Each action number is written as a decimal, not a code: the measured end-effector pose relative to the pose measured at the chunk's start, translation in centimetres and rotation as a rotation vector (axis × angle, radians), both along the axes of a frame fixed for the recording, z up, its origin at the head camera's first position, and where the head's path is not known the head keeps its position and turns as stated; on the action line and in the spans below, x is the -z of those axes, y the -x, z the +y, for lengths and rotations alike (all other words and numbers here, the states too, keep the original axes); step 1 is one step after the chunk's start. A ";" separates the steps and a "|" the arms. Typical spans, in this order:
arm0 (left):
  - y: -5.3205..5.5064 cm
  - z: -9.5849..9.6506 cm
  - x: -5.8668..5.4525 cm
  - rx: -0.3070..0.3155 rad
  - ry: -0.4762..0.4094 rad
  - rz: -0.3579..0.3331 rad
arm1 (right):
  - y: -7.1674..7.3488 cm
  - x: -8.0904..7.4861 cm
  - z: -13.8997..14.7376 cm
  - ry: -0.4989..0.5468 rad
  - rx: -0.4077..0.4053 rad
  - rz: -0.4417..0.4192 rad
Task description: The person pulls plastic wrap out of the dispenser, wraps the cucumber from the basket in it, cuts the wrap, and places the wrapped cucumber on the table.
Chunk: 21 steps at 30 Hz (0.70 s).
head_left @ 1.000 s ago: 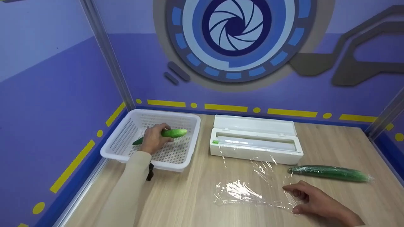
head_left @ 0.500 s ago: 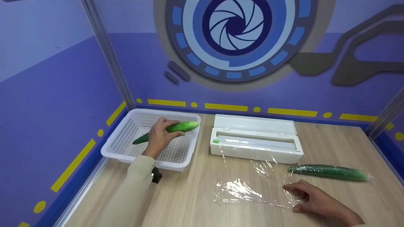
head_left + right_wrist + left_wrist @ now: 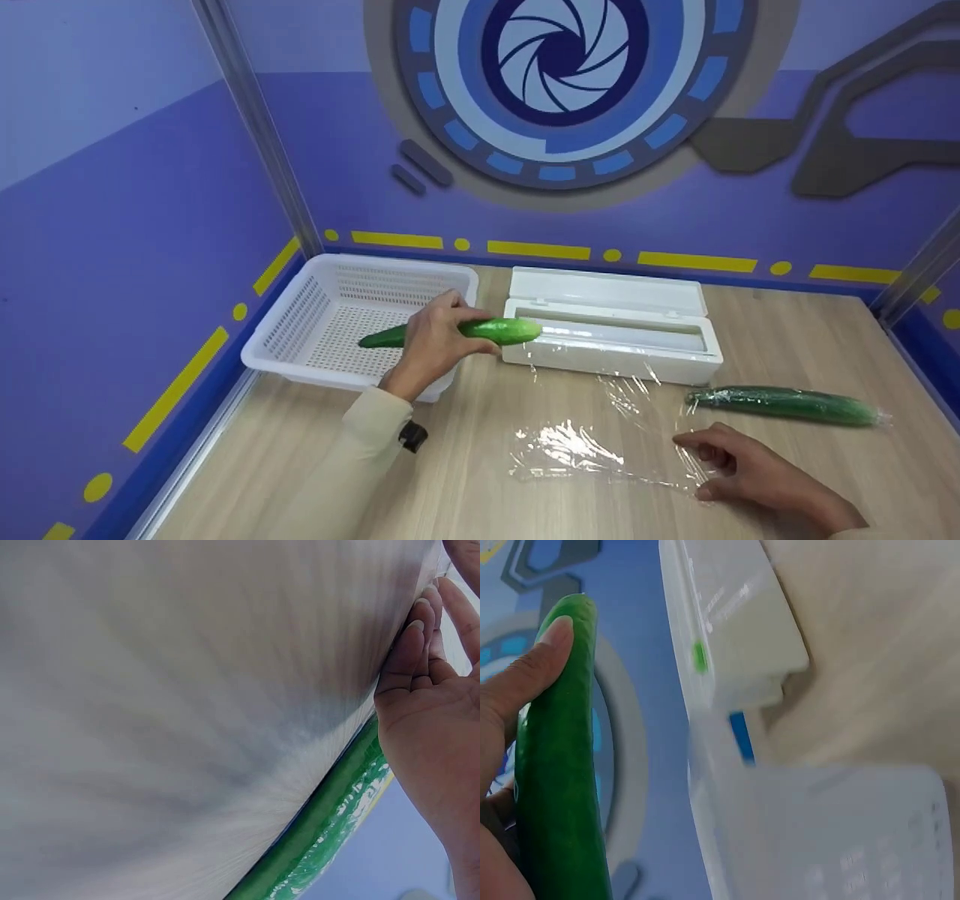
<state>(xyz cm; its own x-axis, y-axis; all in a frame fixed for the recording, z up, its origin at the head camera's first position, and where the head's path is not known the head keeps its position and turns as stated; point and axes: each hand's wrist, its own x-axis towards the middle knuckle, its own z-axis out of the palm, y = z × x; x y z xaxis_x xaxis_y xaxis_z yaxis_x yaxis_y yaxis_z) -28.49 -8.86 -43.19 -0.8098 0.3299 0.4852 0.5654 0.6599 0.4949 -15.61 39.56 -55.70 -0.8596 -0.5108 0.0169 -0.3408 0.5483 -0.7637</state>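
My left hand (image 3: 436, 341) grips a bare green cucumber (image 3: 501, 331) around its middle, held up between the basket and the wrap box. In the left wrist view the thumb lies along the cucumber (image 3: 561, 765). My right hand (image 3: 757, 472) rests on the table at the right edge of a sheet of cling film (image 3: 570, 450), thumb and forefinger apart and touching it. The film runs from a roll (image 3: 622, 336) inside a white dispenser box (image 3: 615, 364) with its lid raised. A second cucumber (image 3: 784, 405), wrapped in film, lies beyond the right hand.
A white perforated basket (image 3: 289, 367) stands at the left, by the wall corner. Patterned purple walls (image 3: 135, 262) close off the left side and back of the wooden table (image 3: 465, 495). A metal post (image 3: 259, 127) marks the left corner.
My left hand has lifted the cucumber out of the basket and carried it right, toward the wrap box. The right hand, film and wrapped cucumber stay in place.
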 end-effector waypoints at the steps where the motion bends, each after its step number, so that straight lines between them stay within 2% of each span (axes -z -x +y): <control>1: -0.2 0.5 0.1 0.016 0.006 0.005 | 0.0 0.0 0.0 -0.001 0.000 -0.002; 5: -1.1 2.4 0.5 0.059 0.030 0.015 | 0.0 -0.1 -0.1 -0.007 0.009 -0.025; 10: -2.2 4.2 1.1 0.124 0.049 -0.011 | 0.2 -0.5 -0.2 -0.043 0.062 -0.135; 12: -2.5 5.0 1.4 0.154 0.054 -0.029 | 0.2 -0.5 -0.2 -0.049 0.072 -0.151; 16: -2.9 6.4 2.2 0.199 0.066 -0.055 | 0.1 -0.4 -0.1 -0.031 0.043 -0.087; 21: -3.3 8.1 3.5 0.235 0.112 -0.032 | 0.1 0.3 0.2 0.025 -0.019 0.048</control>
<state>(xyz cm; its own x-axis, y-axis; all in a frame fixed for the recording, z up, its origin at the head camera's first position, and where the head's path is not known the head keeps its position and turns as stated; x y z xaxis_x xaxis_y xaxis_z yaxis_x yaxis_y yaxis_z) -25.23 -0.75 -46.70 -0.7192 0.5609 0.4101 0.6946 0.5644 0.4462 -15.67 39.72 -56.00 -0.8474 -0.5263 0.0708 -0.3876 0.5218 -0.7599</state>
